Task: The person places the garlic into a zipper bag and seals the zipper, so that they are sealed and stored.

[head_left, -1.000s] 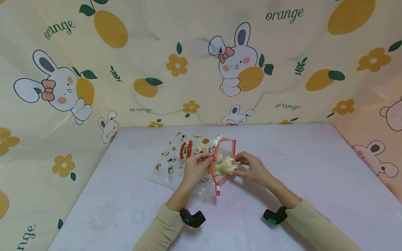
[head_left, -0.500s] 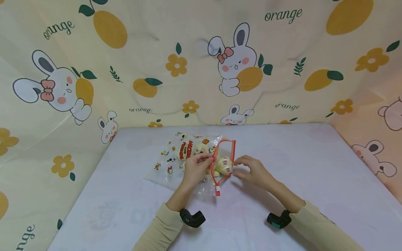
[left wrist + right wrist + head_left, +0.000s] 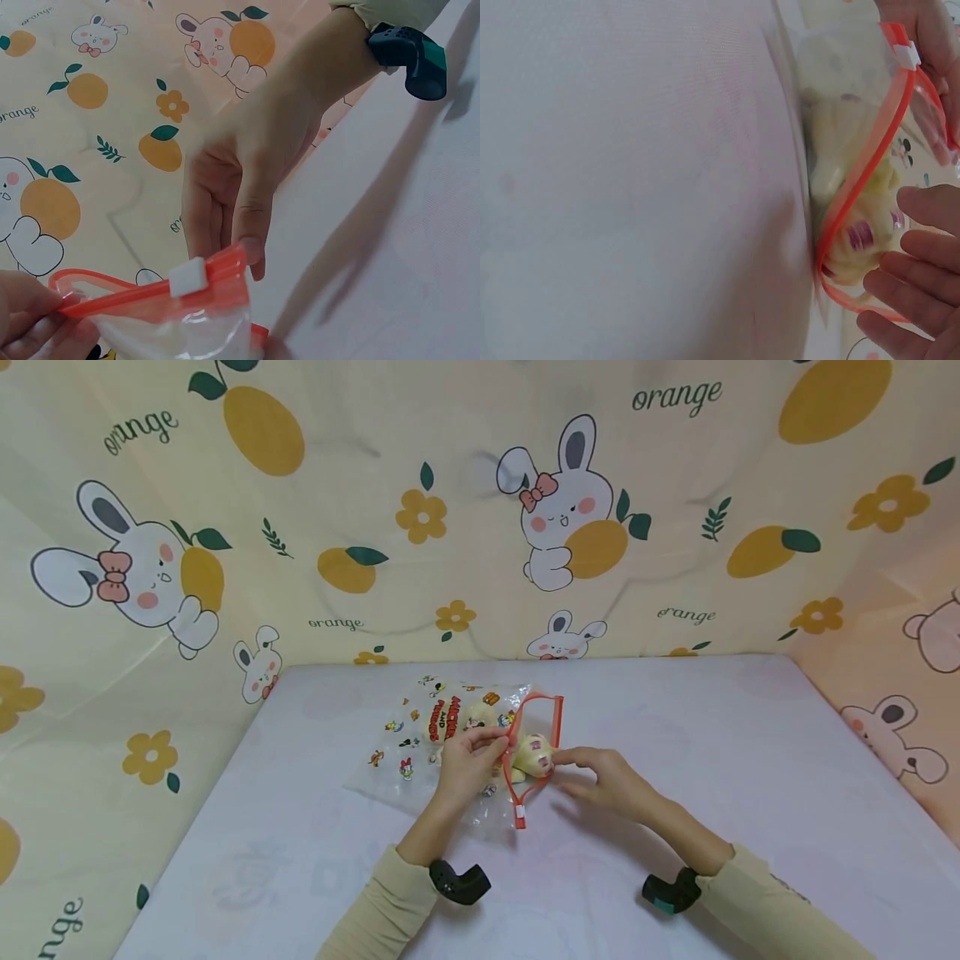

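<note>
A clear slider zip bag with cartoon prints and a red-orange zip rim lies on the table, its mouth held apart toward the right. My left hand pinches the upper rim between thumb and fingers. Just inside the mouth sits a cream, rounded thing with purple patches; what it is I cannot tell. More pale shapes show through the plastic behind it. My right hand is at the mouth, its fingers extended and a fingertip right at the cream thing. In the right wrist view those fingers are spread and grip nothing.
The white slider sits at the rim's near end. A printed cloth with rabbits and oranges rises behind the white table and along its sides. Each wrist wears a black device.
The cream thing has moved left into the bag mouth. My right hand has let go of it, with the fingers now straighter and the hand slightly lower. My left hand keeps its place.
</note>
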Demonstrator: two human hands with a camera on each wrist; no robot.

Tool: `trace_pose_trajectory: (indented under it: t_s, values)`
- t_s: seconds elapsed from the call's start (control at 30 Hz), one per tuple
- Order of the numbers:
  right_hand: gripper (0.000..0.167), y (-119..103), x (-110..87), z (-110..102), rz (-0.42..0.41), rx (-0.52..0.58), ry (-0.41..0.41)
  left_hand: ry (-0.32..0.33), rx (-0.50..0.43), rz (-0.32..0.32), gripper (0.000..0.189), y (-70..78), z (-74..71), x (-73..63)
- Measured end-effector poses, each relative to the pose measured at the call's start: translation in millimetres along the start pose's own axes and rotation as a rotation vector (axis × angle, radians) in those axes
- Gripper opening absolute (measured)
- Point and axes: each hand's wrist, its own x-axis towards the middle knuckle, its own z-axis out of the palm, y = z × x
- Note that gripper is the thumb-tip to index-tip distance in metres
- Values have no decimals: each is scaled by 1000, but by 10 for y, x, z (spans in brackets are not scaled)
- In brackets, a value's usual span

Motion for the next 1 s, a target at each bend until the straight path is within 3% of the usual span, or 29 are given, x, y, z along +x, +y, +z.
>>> trace_pose_trajectory:
  t_s: [0.33,0.7,0.87,1.0]
  values:
    - [36,42,47,47,7,80,-62,7,10,9,18,-4,6,-6]
    - [33,28,47,35,58,113,-105,-32,17,34,20,-43,16,0]
    - [32,17,19,13,31,116,-78,-62,48,98,20,-74,21,17]
    - [35,16,4,-1,12,113,-48,-77,145,192,18,-74,35,19]
